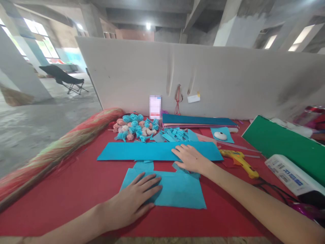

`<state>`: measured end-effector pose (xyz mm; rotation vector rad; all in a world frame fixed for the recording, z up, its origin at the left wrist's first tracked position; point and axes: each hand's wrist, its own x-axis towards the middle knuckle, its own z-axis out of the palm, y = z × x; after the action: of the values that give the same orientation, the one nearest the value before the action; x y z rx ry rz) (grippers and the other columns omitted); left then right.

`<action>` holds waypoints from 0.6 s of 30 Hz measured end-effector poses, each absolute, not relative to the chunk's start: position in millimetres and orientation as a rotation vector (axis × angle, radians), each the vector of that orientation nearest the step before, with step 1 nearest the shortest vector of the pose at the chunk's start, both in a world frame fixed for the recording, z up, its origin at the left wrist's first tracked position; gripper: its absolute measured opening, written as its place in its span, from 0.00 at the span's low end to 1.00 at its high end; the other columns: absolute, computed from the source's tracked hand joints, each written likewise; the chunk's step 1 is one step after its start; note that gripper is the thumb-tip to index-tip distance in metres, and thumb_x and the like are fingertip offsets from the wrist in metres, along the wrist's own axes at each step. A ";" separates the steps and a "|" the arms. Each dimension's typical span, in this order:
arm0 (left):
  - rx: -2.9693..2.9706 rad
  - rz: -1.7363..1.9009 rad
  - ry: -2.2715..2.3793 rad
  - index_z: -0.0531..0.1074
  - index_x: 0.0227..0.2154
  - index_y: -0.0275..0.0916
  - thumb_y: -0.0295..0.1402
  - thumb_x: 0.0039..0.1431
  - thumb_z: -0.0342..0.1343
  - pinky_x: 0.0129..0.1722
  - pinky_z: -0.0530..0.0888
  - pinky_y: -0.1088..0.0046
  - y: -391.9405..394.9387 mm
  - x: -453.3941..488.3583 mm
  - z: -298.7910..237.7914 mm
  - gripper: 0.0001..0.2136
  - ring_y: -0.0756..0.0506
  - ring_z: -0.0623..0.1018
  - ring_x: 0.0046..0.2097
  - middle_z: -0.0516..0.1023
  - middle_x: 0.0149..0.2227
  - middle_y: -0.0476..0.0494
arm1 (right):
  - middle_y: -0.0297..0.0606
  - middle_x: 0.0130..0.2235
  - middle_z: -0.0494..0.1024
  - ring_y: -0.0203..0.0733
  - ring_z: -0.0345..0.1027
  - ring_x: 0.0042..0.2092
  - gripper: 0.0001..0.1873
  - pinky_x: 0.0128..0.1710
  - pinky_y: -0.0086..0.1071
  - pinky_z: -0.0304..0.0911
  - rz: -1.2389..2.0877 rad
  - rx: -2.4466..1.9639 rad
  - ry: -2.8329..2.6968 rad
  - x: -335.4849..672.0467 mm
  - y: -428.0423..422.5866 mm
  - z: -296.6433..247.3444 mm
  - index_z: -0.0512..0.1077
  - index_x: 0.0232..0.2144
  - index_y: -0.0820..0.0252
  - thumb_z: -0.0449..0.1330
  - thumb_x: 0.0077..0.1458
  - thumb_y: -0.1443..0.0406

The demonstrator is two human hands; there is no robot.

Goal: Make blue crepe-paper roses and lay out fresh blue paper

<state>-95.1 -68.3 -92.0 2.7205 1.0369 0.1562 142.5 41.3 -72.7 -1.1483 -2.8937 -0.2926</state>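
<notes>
My left hand (138, 196) lies flat with fingers spread on the left part of a light blue paper sheet (181, 191) near the table's front. Beyond that sheet, a long folded strip of brighter blue paper (142, 151) stretches across the table. My right hand (189, 157) rests on the strip's right half, fingers stretched out, the thumb low near its front edge. Small blue paper pieces (144, 165) show between the strip and the sheet. Neither hand grips anything that I can see.
Blue and pink paper flowers (137, 127) and blue scraps (177, 135) lie behind the strip. To the right are a yellow glue gun (240, 161), a white mouse-like object (220, 136), a white box (291, 176) and a green board (286, 145). A phone (155, 107) leans on the white panel (132, 74).
</notes>
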 end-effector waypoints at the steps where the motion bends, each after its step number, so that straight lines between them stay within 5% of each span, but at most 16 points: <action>1: 2.723 0.153 1.040 0.53 0.57 0.49 0.34 0.61 0.44 0.58 0.57 0.50 -68.3 -94.8 -91.4 0.21 0.40 0.58 0.61 0.57 0.61 0.47 | 0.42 0.46 0.68 0.43 0.65 0.45 0.15 0.43 0.43 0.64 -0.296 -1.149 -2.889 140.5 42.1 -72.6 0.65 0.45 0.62 0.54 0.57 0.61; 11: 2.737 0.117 1.075 0.53 0.57 0.46 0.35 0.62 0.42 0.58 0.56 0.50 -58.8 -89.9 -94.1 0.20 0.40 0.55 0.62 0.56 0.61 0.44 | 0.41 0.46 0.69 0.41 0.66 0.44 0.14 0.42 0.41 0.65 -0.131 -1.145 -2.774 116.3 57.2 -75.6 0.66 0.45 0.62 0.53 0.58 0.62; 18: 2.750 0.133 1.081 0.54 0.57 0.45 0.36 0.63 0.41 0.59 0.55 0.51 -39.1 -92.0 -98.0 0.19 0.41 0.54 0.62 0.55 0.61 0.43 | 0.41 0.47 0.69 0.41 0.66 0.44 0.14 0.43 0.41 0.65 -0.021 -1.187 -2.640 120.7 76.1 -19.2 0.65 0.46 0.60 0.52 0.58 0.62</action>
<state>-92.0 -39.1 -98.0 2.7502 1.0805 0.1330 120.7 76.1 -19.2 -1.1869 -2.6401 -0.0213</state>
